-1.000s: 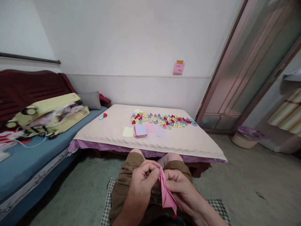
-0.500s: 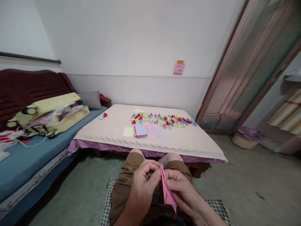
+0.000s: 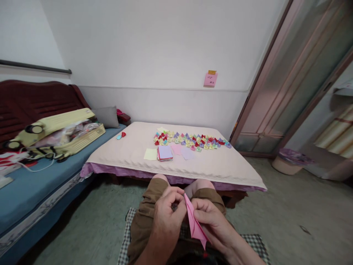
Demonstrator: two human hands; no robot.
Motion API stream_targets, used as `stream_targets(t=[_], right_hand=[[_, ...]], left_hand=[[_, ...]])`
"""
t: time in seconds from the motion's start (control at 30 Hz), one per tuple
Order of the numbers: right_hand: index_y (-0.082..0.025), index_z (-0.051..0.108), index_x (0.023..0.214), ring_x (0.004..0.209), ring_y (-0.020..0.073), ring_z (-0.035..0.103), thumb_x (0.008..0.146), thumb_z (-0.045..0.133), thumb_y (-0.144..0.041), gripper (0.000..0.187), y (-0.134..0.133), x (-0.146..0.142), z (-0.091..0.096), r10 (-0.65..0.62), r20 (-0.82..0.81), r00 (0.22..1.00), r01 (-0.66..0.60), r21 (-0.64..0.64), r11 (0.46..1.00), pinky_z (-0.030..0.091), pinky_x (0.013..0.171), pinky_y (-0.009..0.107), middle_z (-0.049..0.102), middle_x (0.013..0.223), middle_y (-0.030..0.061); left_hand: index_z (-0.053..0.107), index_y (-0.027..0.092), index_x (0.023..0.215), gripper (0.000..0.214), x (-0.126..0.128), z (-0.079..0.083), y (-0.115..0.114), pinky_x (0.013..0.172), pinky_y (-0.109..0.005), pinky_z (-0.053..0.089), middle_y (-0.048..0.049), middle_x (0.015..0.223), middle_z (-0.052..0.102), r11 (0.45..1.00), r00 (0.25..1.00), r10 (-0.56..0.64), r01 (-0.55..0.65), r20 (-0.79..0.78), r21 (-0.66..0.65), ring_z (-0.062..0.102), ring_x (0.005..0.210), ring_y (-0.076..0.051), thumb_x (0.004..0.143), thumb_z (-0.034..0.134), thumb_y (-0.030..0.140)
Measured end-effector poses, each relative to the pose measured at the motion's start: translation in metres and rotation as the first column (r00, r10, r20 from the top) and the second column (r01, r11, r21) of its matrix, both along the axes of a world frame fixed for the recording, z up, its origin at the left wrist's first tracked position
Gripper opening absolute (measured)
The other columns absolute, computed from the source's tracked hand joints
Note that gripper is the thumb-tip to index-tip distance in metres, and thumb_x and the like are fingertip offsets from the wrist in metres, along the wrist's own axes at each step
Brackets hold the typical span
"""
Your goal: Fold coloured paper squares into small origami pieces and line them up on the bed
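A folded sheet of pink origami paper (image 3: 194, 226) is held above my lap, its narrow tip pointing up and away from me. My right hand (image 3: 211, 219) pinches its right side between thumb and fingers. At the upper tip, my left hand (image 3: 170, 211) is closed, thumb and forefinger pinching the paper's edge. On the low table ahead lies a stack of square paper (image 3: 164, 153), lavender on top. Beside it are a pale yellow sheet (image 3: 150, 154), a pink sheet (image 3: 176, 149) and a pale lavender sheet (image 3: 186, 154).
Many small folded paper pieces (image 3: 190, 141) cover the far part of the cloth-covered table (image 3: 132, 147). An open yellow suitcase (image 3: 79, 141) lies on the blue seat at left. A waste bin (image 3: 288, 163) stands at right. A pink note (image 3: 210, 79) hangs on the wall.
The pink paper's upper tip has shifted slightly left, and more of its folded face shows. Both hands keep their hold, with small finger movements.
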State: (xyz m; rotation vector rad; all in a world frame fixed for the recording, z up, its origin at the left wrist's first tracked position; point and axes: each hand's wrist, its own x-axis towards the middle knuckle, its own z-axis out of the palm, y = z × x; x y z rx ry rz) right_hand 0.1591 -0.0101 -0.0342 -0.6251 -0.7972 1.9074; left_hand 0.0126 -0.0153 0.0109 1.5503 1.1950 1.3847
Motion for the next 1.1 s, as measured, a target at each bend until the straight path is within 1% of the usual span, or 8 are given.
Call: stream_targets(t=[0.1, 0.2, 0.33, 0.57, 0.63, 0.73, 0.87, 1.1], right_hand=[[-0.009, 0.067, 0.062, 0.047, 0.0071, 0.048, 0.059, 0.086, -0.025, 0.025, 0.0, 0.0, -0.001, -0.004, -0.003, 1.0, 0.004, -0.001, 1.0, 0.031, 0.049, 0.018, 0.061, 0.056, 0.0009], [-0.009, 0.067, 0.062, 0.047, 0.0069, 0.047, 0.06, 0.085, -0.024, 0.023, -0.001, 0.001, -0.001, -0.016, -0.002, 1.0, 0.016, -0.001, 1.0, 0.031, 0.049, 0.017, 0.061, 0.055, 0.0007], [-0.009, 0.067, 0.062, 0.048, 0.0073, 0.047, 0.06, 0.085, -0.023, 0.022, -0.002, 0.001, -0.002, -0.022, 0.009, 1.0, 0.022, -0.011, 1.0, 0.032, 0.05, 0.018, 0.062, 0.056, 0.0007], [-0.009, 0.068, 0.064, 0.05, 0.0083, 0.05, 0.061, 0.084, -0.021, 0.02, 0.0, 0.001, -0.004, 0.003, -0.012, 1.0, -0.003, -0.017, 1.0, 0.034, 0.051, 0.019, 0.064, 0.058, 0.0021], [-0.009, 0.069, 0.065, 0.052, 0.0094, 0.053, 0.061, 0.084, -0.022, 0.02, 0.0, 0.001, -0.003, 0.008, -0.025, 1.0, -0.008, -0.012, 1.0, 0.036, 0.052, 0.019, 0.065, 0.06, 0.003], [-0.01, 0.068, 0.065, 0.056, 0.0116, 0.056, 0.062, 0.083, -0.023, 0.02, 0.0, 0.001, -0.004, 0.012, -0.035, 0.999, -0.011, 0.016, 1.0, 0.038, 0.055, 0.021, 0.066, 0.061, 0.0042], [-0.01, 0.068, 0.066, 0.054, 0.0116, 0.055, 0.064, 0.083, -0.024, 0.02, 0.002, 0.002, -0.008, 0.031, -0.029, 0.999, -0.029, 0.037, 0.999, 0.038, 0.056, 0.022, 0.065, 0.062, 0.0034], [-0.01, 0.068, 0.066, 0.058, 0.0109, 0.053, 0.064, 0.082, -0.024, 0.02, 0.004, 0.003, -0.012, 0.039, -0.023, 0.999, -0.038, 0.051, 0.998, 0.034, 0.055, 0.02, 0.065, 0.066, 0.0043]], left_hand=[[0.06, 0.018, 0.057, 0.019, -0.001, -0.003, 0.001, 0.067, -0.026, 0.042, -0.0045, 0.083, 0.066, 0.998, 0.999, -0.029, 0.031, 0.037, -0.052, 0.059, 0.077, -0.018, 0.075, 0.055, 0.014], [0.06, 0.017, 0.055, 0.017, -0.001, -0.006, 0.004, 0.067, -0.025, 0.041, -0.0051, 0.085, 0.067, 0.98, 0.983, -0.075, 0.104, 0.169, -0.17, 0.059, 0.078, -0.018, 0.072, 0.057, 0.017], [0.062, 0.017, 0.058, 0.01, 0.0, -0.006, 0.005, 0.068, -0.024, 0.041, -0.0041, 0.084, 0.068, 0.954, 0.949, -0.055, 0.141, 0.309, -0.264, 0.058, 0.078, -0.018, 0.068, 0.062, 0.02], [0.062, 0.016, 0.056, 0.014, 0.001, -0.005, 0.006, 0.066, -0.023, 0.041, -0.0022, 0.074, 0.065, 0.967, 0.958, -0.063, 0.128, 0.279, -0.22, 0.056, 0.071, -0.015, 0.069, 0.065, 0.021], [0.062, 0.015, 0.056, 0.015, 0.001, -0.007, 0.007, 0.059, -0.022, 0.04, -0.001, 0.069, 0.064, 0.964, 0.955, -0.072, 0.14, 0.289, -0.225, 0.053, 0.062, -0.012, 0.069, 0.065, 0.022], [0.062, 0.015, 0.063, 0.015, 0.002, -0.009, 0.006, 0.042, -0.019, 0.029, 0.0044, 0.047, 0.052, 0.926, 0.935, -0.078, 0.196, 0.345, -0.323, 0.04, 0.041, -0.007, 0.071, 0.065, 0.026], [0.058, 0.015, 0.067, 0.015, 0.004, -0.01, 0.005, 0.034, -0.016, 0.02, 0.0082, 0.034, 0.044, 0.877, 0.901, -0.036, 0.236, 0.431, -0.419, 0.031, 0.03, -0.004, 0.07, 0.065, 0.028], [0.054, 0.016, 0.072, 0.018, 0.006, -0.009, 0.007, 0.037, -0.015, 0.036, 0.0041, 0.046, 0.059, 0.884, 0.846, 0.008, 0.243, 0.533, -0.399, 0.05, 0.038, -0.008, 0.061, 0.068, 0.02]])
